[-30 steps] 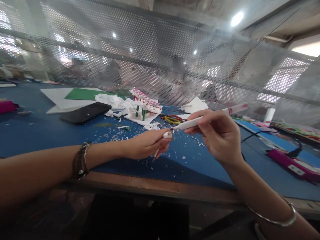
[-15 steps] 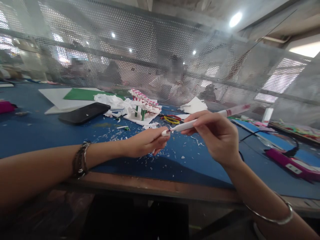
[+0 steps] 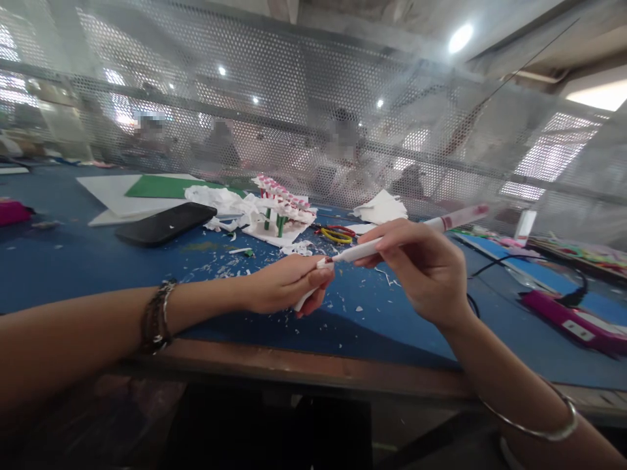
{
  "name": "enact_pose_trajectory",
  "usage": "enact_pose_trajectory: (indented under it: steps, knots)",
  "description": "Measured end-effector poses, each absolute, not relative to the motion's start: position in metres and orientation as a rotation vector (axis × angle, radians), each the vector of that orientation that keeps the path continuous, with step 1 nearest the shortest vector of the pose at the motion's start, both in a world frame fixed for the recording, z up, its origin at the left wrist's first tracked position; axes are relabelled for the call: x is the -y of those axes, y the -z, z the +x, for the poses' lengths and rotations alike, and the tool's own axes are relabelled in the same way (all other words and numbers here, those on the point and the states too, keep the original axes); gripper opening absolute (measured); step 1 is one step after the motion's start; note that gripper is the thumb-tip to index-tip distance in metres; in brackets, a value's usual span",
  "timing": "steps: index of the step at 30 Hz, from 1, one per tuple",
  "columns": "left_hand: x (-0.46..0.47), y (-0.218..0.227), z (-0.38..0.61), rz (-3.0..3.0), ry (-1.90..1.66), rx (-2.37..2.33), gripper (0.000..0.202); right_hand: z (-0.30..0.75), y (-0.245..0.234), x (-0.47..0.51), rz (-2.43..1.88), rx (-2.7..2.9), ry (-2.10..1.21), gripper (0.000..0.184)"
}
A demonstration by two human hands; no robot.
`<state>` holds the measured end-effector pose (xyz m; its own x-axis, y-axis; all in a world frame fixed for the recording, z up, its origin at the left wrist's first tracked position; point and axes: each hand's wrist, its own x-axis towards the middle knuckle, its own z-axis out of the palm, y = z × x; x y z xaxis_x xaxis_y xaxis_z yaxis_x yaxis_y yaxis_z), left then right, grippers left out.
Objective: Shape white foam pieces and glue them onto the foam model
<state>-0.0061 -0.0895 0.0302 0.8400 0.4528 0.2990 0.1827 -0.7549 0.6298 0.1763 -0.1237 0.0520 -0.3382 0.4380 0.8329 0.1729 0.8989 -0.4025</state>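
Between the fingers of my left hand (image 3: 289, 284) is a small white paper piece (image 3: 306, 300), its upper end marked dark red. Most of that piece is hidden by the fingers. My right hand (image 3: 424, 267) grips a white marker pen (image 3: 360, 250) with a reddish translucent rear end, and the pen's tip touches the top of the paper piece. Behind the hands stands a paper model (image 3: 284, 202) with pink-spotted white tops on green and red stems, on a white base.
Scissors (image 3: 337, 234) with yellow and red handles lie behind my hands. A black phone (image 3: 166, 224), crumpled white paper (image 3: 223, 198) and a green sheet (image 3: 164, 186) are on the left. At right is a magenta device (image 3: 573, 316) with a black cable. Paper scraps litter the blue table (image 3: 406, 333).
My left hand has turned and lowered slightly, showing more of the white paper piece. The marker tip has shifted slightly on its top, where a dark red mark now shows.
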Motion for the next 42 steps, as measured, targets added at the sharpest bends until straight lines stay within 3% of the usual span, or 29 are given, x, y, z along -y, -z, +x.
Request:
enact_pose_trajectory:
  steps: [33,42]
  knots:
    - [0.0864,-0.0260,-0.0057,2.346,-0.657,-0.455,0.036,0.1752,-0.0509,0.1214,-0.480,1.881,-0.264,0.016]
    - [0.0882,-0.0269,-0.0053,2.277,-0.719,-0.365,0.026,0.1744,-0.0510,0.1236,-0.521,1.771,-0.194,0.015]
